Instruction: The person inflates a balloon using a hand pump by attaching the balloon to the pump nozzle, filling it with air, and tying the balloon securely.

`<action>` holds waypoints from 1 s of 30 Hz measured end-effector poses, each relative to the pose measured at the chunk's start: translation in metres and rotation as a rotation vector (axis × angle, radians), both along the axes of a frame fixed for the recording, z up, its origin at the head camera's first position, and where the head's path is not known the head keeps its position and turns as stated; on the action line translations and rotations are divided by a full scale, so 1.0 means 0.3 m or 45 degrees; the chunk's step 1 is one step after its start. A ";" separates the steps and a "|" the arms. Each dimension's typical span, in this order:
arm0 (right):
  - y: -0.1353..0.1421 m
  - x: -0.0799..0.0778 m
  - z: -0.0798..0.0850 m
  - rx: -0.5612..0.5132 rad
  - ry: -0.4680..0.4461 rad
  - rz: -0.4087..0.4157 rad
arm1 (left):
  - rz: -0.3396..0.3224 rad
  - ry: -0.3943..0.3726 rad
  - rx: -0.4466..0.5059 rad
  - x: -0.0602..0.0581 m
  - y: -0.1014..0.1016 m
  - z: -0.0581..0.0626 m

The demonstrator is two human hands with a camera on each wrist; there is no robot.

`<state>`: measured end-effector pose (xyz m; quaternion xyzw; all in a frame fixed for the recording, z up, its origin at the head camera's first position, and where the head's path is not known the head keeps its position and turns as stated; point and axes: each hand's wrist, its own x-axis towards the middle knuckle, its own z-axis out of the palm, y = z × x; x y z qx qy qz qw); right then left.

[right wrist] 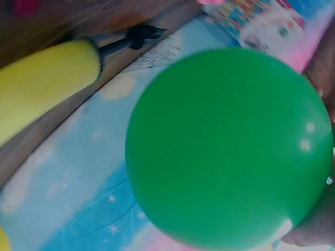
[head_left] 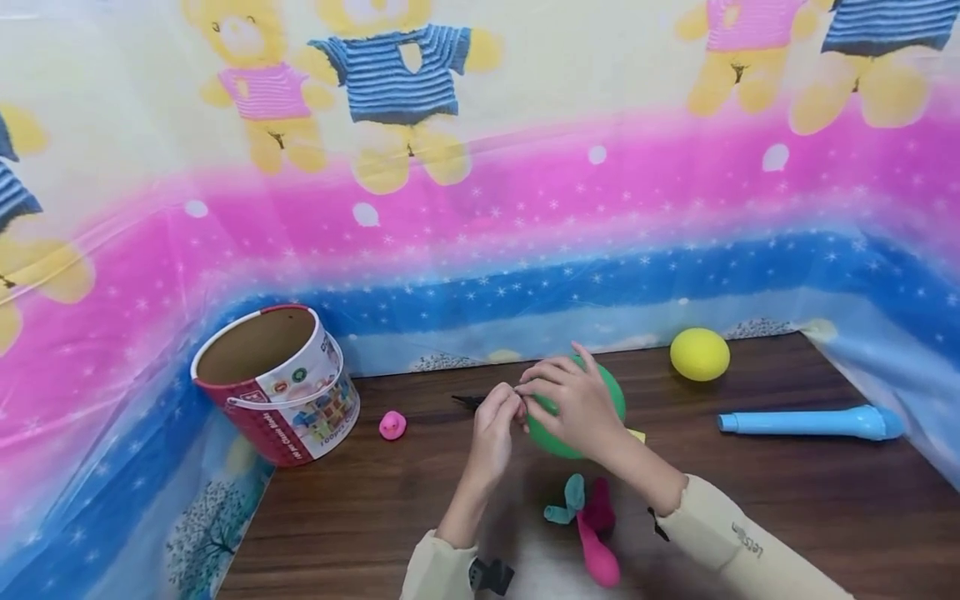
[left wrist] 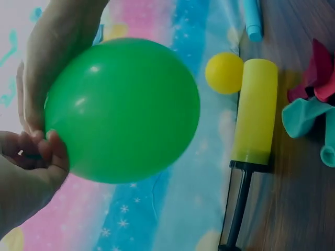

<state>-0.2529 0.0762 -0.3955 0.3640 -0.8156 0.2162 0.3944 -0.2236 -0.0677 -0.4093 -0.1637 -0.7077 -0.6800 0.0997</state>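
Raised over the table is an inflated green balloon (left wrist: 125, 112), with both hands at its neck end. My left hand (head_left: 495, 425) pinches the neck between thumb and fingers. My right hand (head_left: 573, 408) reaches across the balloon, its fingertips meeting the left ones and gripping at the neck. The neck itself is mostly covered by fingers. A yellow balloon pump (left wrist: 255, 112) with a black rod and handle lies below; in the head view the balloon and hands hide most of it.
Limp balloons lie near the front: teal (head_left: 573, 492), pink (head_left: 598, 554) and dark red (head_left: 600, 507). A yellow ball-like balloon (head_left: 700, 354) and a blue toy microphone (head_left: 810, 422) are at the right. Leftward stand a pink duck (head_left: 392, 426) and a block bucket (head_left: 292, 392).
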 end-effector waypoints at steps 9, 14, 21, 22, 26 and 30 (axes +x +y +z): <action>-0.012 -0.075 0.013 0.015 0.208 0.175 | -0.051 0.080 -0.299 -0.020 -0.029 0.034; 0.013 -0.054 0.023 0.053 0.062 0.312 | -0.276 0.050 -0.399 -0.047 -0.078 0.090; 0.050 -0.022 0.082 0.060 -0.389 0.567 | -0.465 -0.021 -0.218 -0.084 -0.073 0.120; 0.057 -0.026 0.090 0.069 -0.451 0.601 | -0.459 -0.035 -0.173 -0.085 -0.065 0.116; 0.085 -0.055 0.121 0.099 -0.610 0.682 | -0.335 -0.091 0.022 -0.073 -0.024 0.106; 0.102 -0.081 0.108 0.102 -0.520 0.579 | -0.206 -0.220 0.186 -0.042 0.016 0.084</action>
